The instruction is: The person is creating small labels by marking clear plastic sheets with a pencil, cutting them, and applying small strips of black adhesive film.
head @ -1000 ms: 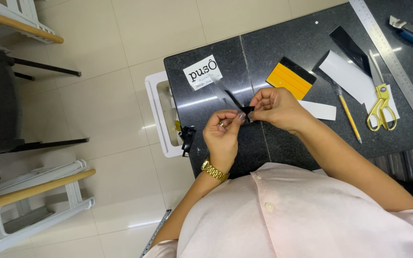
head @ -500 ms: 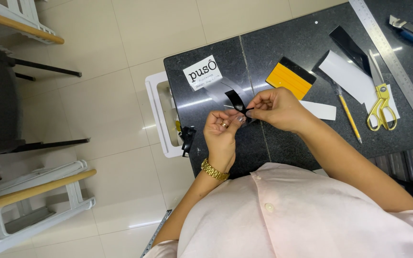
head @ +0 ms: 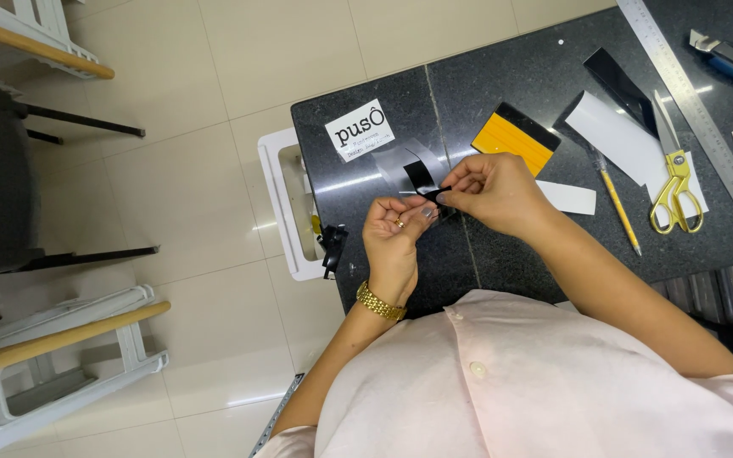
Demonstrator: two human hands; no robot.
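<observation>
both hands meet above a dark stone table [head: 502, 263]. the left hand [head: 394, 242] and right hand [head: 489, 193] each pinch a small black strip [head: 422, 178] with a clear backing between fingertips, held just over the table's near left part. right of them lie a yellow squeegee [head: 515, 140], pencil [head: 618, 203] and gold-handled scissors [head: 674, 174].

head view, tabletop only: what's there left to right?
White label card → left hand → black strip → right hand → yellow squeegee → pencil → gold scissors → metal ruler
</observation>
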